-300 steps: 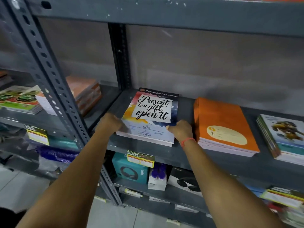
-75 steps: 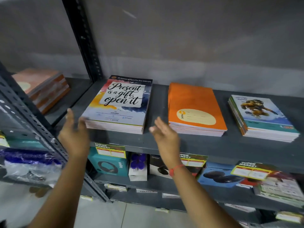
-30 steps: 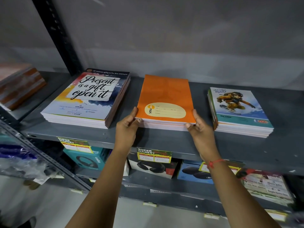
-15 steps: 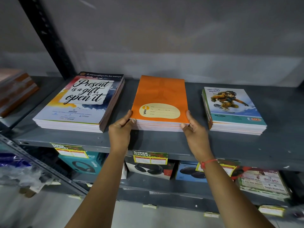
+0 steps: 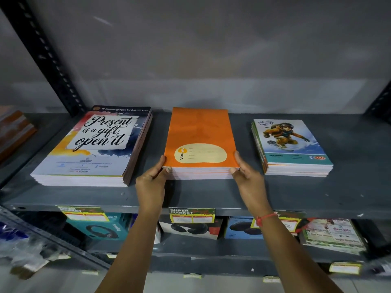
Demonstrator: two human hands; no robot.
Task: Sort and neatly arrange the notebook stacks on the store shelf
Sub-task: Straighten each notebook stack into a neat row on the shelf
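Three notebook stacks lie on the grey metal shelf (image 5: 190, 197). In the middle is the orange stack (image 5: 201, 132) with a cream label. My left hand (image 5: 152, 178) grips its near left corner and my right hand (image 5: 247, 176) grips its near right corner, thumbs on the front page edges. To the left lies a larger stack with a "Present is a gift, open it" cover (image 5: 95, 144). On the right sits a smaller stack with a cartoon snowboarder cover (image 5: 289, 144).
A black perforated upright (image 5: 48, 58) rises at the back left, and another stack (image 5: 14, 130) shows beyond it at the far left. Under the shelf edge hang price tags (image 5: 191, 215) over boxed headphones (image 5: 99, 229). A grey wall closes the back.
My hands left the large lettered stack about two seconds ago and took the orange stack by its near corners. In the last second the orange stack has straightened and sits squarer to the shelf.
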